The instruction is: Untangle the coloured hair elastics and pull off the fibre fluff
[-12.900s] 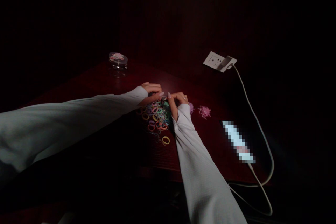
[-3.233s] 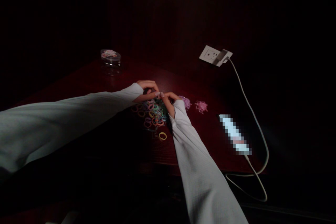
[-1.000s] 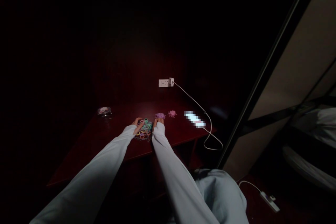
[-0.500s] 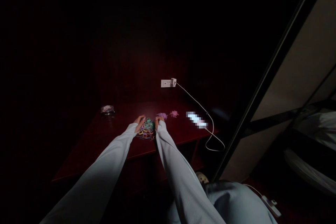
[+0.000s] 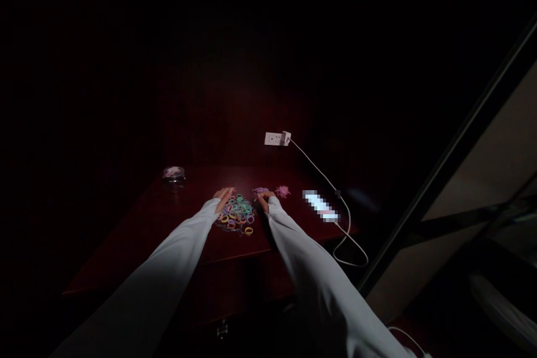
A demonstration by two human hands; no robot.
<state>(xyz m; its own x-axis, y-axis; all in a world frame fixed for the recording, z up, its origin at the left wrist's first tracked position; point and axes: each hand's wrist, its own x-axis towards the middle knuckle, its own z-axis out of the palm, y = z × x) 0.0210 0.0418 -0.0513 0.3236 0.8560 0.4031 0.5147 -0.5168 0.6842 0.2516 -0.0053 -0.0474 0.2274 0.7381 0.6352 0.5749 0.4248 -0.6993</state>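
Note:
A mixed pile of small coloured hair ties (image 5: 239, 215) lies on the dark red desk, with yellow, green and purple rings showing. My left hand (image 5: 224, 199) rests at the pile's left edge, fingers stretched out and holding nothing that I can see. To the right of the pile, my right hand (image 5: 265, 199) is closed, its fingertips pinched at the near edge of a small heap of purple hair ties (image 5: 260, 191). What sits between those fingertips is too small to make out. A separate heap of pink hair ties (image 5: 283, 191) lies just right of that hand.
At the back left of the desk (image 5: 142, 229) stands a round clear container (image 5: 173, 173). A phone (image 5: 321, 206), blurred by pixelation, lies to the right on a white cable (image 5: 349, 218). The cable runs from a charger (image 5: 286, 138) in the wall socket (image 5: 272, 139).
My right hand has moved right, away from the mixed pile to the purple heap, uncovering more of the pile. My left hand stays by the pile's left side. The view has shifted slightly.

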